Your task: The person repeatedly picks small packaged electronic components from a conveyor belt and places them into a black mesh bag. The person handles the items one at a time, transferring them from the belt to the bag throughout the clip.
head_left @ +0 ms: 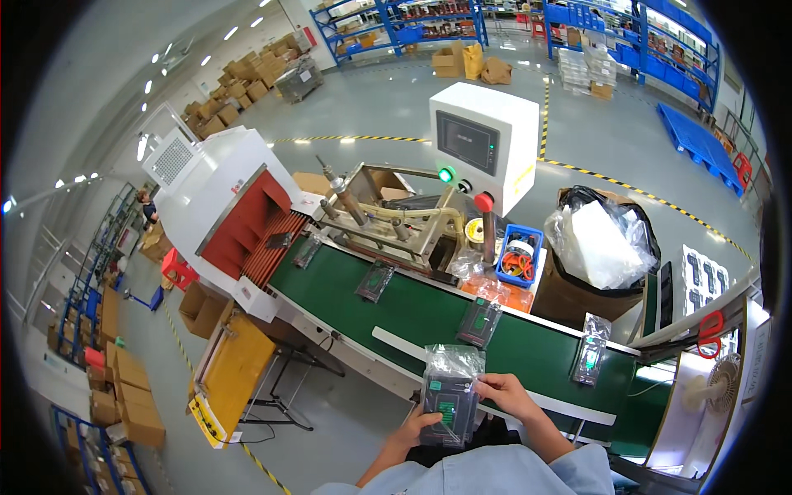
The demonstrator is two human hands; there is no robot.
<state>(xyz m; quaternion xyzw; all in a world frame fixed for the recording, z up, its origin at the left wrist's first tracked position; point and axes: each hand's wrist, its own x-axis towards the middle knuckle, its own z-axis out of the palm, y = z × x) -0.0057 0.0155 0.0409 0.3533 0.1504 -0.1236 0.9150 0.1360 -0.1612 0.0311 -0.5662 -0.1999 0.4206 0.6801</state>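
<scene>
In front of my body I hold a flat dark device in a clear plastic bag (448, 406), with green marks on its face. My left hand (410, 431) grips its lower left edge, thumb on top. At the upper right, my right hand (505, 394) pinches the bag near its loose open-looking end. Beyond my hands runs a green conveyor belt (421, 309). Similar bagged dark devices lie spaced along it: one (478, 322) just past my hands, another (591, 350) to the right, and one (375, 281) farther left.
A white machine (223, 210) with a red curtained opening stands at the belt's left end. Behind the belt are a control box (483, 144), a blue bin of tools (519, 256) and a bag-lined carton (606, 256). Red scissors (710, 327) and a fan (714, 384) are at right.
</scene>
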